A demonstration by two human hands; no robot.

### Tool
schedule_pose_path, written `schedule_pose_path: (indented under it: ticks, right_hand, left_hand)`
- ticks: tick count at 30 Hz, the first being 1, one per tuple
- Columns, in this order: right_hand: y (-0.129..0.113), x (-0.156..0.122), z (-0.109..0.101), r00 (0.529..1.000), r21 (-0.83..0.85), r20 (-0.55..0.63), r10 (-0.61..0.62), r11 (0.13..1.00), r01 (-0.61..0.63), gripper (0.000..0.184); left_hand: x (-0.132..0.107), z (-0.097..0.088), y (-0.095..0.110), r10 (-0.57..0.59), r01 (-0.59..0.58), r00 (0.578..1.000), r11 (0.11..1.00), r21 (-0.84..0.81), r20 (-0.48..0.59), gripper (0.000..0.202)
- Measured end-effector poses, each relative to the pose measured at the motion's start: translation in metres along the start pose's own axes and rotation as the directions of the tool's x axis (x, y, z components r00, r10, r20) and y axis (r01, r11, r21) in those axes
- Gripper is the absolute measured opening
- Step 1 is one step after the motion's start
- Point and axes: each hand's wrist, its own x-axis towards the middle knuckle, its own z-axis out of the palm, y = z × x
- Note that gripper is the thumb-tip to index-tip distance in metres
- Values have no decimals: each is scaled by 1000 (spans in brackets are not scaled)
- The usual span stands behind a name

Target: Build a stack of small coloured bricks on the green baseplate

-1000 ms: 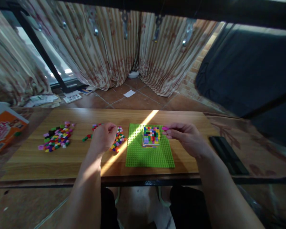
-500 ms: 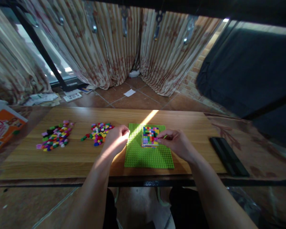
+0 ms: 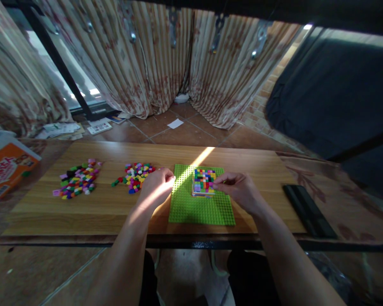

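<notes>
A block of small multicoloured toy bricks (image 3: pixel 203 180), stacked in layers, stands on a green studded baseplate (image 3: pixel 201 212). My right hand (image 3: pixel 238 189) reaches in from the right, thumb and forefinger pinched together at the block's right edge. Whether a small brick sits between those fingertips is too small to tell. My left hand (image 3: pixel 158 185) hovers by the baseplate's left edge, fingers curled and closed; anything inside them is hidden. Just behind it lies a pile of loose bricks (image 3: pixel 137 174), partly covered by the hand.
Another pile of loose bricks (image 3: pixel 79 180) is farther left on the wooden table (image 3: pixel 92 216). An orange-labelled box (image 3: pixel 9 170) stands at the far left. A long black object (image 3: pixel 308 210) lies at the table's right end. Curtains (image 3: pixel 153 63) hang beyond.
The whole view has shifted slightly, so the table sits a little farther right. My right hand stays at the block's right edge with its pinch looking tighter. My left hand barely moves.
</notes>
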Motion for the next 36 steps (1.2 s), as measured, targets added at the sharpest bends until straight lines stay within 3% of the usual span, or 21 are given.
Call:
schedule_pose_path:
  ticks: [10,15,20,23,26,29,36]
  right_hand:
    - [3,1,1,998,-104,0,-61,993,61,8]
    - [-10,-1,-3,998,-20,27,-56,998,56,6]
    - [-33,-6,-11,958,171,-239,-155,965,199,4]
    - [-41,-10,-3,939,214,-281,-200,940,265,4]
    - [-44,-18,18,957,182,-189,-222,949,256,3]
    - [-45,-26,46,973,72,-18,-229,971,229,5]
    - [-32,-30,99,902,-289,277,-330,867,406,14]
  left_hand:
    - [1,4,0,-18,18,1000,1000,5,8,19]
    - [3,3,-6,-6,6,1000,1000,-7,-10,19]
    - [7,-9,-15,52,-55,992,998,-22,-115,21]
    - [8,-19,-22,21,-40,974,996,-79,-228,22]
    - [9,-28,-30,-78,20,934,986,-168,-349,23]
    - [9,-33,-37,-171,50,883,960,-276,-437,23]
    - [10,-37,-47,-266,-1,836,873,-487,-480,21]
